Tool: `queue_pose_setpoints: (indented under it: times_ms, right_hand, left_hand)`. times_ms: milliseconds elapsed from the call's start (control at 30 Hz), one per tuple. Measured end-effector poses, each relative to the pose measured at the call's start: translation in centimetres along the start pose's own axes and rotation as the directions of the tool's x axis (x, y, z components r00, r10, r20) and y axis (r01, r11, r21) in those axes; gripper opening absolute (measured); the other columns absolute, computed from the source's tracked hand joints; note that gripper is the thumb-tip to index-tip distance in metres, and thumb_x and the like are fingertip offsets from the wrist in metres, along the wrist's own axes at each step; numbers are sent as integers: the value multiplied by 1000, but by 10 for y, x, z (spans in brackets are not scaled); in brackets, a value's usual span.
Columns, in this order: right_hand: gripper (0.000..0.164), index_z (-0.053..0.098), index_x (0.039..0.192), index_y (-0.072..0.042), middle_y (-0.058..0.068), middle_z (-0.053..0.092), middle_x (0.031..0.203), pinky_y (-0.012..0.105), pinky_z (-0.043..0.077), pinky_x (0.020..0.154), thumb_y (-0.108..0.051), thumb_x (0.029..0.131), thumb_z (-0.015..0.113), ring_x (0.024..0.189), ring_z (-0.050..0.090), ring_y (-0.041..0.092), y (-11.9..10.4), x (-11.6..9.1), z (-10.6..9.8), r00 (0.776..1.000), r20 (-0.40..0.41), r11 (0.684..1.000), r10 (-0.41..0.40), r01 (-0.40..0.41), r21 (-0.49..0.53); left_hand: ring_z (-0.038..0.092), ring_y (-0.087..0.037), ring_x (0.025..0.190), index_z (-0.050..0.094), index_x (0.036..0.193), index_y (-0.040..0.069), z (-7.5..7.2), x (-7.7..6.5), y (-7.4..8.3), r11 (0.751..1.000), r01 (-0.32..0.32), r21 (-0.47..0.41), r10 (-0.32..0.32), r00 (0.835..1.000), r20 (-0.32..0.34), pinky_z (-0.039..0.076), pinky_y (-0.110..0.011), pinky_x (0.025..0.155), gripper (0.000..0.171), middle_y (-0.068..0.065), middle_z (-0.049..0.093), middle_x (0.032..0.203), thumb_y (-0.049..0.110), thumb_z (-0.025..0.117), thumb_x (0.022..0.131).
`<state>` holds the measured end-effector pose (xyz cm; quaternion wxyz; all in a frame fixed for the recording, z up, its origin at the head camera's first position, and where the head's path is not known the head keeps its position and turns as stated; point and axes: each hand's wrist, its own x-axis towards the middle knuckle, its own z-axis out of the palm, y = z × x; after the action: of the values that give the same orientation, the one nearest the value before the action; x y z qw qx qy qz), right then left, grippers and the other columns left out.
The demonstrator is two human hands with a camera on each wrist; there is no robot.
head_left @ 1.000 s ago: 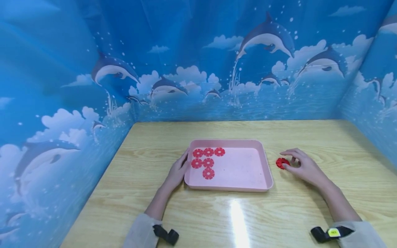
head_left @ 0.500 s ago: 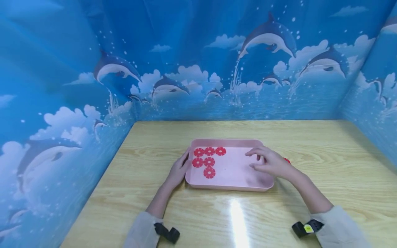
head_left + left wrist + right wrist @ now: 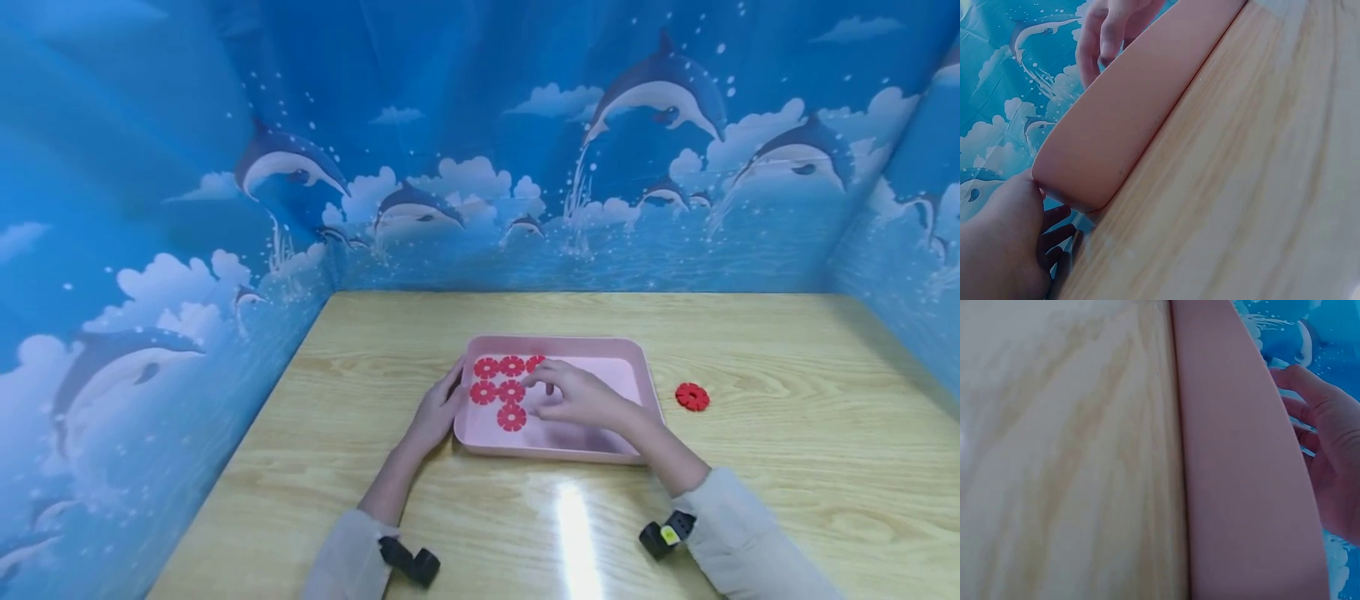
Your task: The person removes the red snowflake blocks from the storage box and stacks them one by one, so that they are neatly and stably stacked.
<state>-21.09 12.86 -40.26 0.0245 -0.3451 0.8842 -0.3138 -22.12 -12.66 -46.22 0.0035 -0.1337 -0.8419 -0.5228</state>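
A shallow pink tray (image 3: 592, 455) sits on the table, with several notched red plastic discs (image 3: 512, 417) laid out in its left part. My left hand (image 3: 435, 414) holds the tray's left side, its thumb at the rim; in the left wrist view the left hand (image 3: 1004, 240) is at the tray's corner, fingers partly hidden. My right hand (image 3: 577, 397) hovers over the middle of the tray, thumb and index finger apart beside the discs, nothing seen between them. It partly covers the top row's third disc (image 3: 534, 362). In the right wrist view the right hand (image 3: 1335, 437) shows beyond the pink wall.
Right of the tray, more red discs (image 3: 692, 397) lie in a small pile on the wooden table (image 3: 787, 467). A blue dolphin-print sheet (image 3: 465, 125) stands behind and along both sides of the table.
My right hand has left the red pile and swung leftward over the tray to the discs inside. The pile is uncovered now. My left hand stays on the tray's left side.
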Motion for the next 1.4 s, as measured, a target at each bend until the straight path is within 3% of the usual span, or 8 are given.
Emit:
queue_pose_setpoints:
  times_ms: [300,700,900,1200,1400]
  right_hand:
    - [36,65,111,-13,-2,57,101,28,48,74,-21,76,73,84,54,13,-1,13,22,997,38,998,65,-65,-3]
    - [42,67,107,-19,-8,48,83,23,44,55,-34,70,77,66,45,6,4,15,35,994,26,988,109,-105,-114]
    - [43,67,107,-22,-7,47,85,22,42,54,-39,69,77,67,43,7,2,15,42,995,9,981,97,-94,-170]
    - [40,69,105,-16,-5,44,80,21,39,50,-33,70,77,64,41,6,1,14,44,999,-27,977,21,-26,-212]
    - [40,68,104,-19,-7,44,78,20,39,50,-34,69,77,64,41,5,1,13,44,998,-27,975,50,-55,-216]
  left_hand:
    - [28,-26,131,29,145,22,1,2,3,1000,27,4,-27,1000,12,22,-42,107,48,-5,31,145,27,42,99]
    - [28,-26,131,30,145,21,2,2,3,1000,23,4,-23,1000,8,22,-42,107,48,-5,31,145,28,42,99]
    - [29,-26,131,30,145,21,1,0,2,1000,21,0,-21,1000,7,22,-43,107,48,-5,31,145,27,42,99]
    - [30,-25,130,30,144,22,-1,0,3,999,30,15,-30,1000,-1,22,-40,107,48,-5,33,144,29,42,99]
    - [30,-26,130,31,144,22,0,1,1,1000,26,14,-26,1000,-3,22,-41,107,47,-5,33,144,28,43,99]
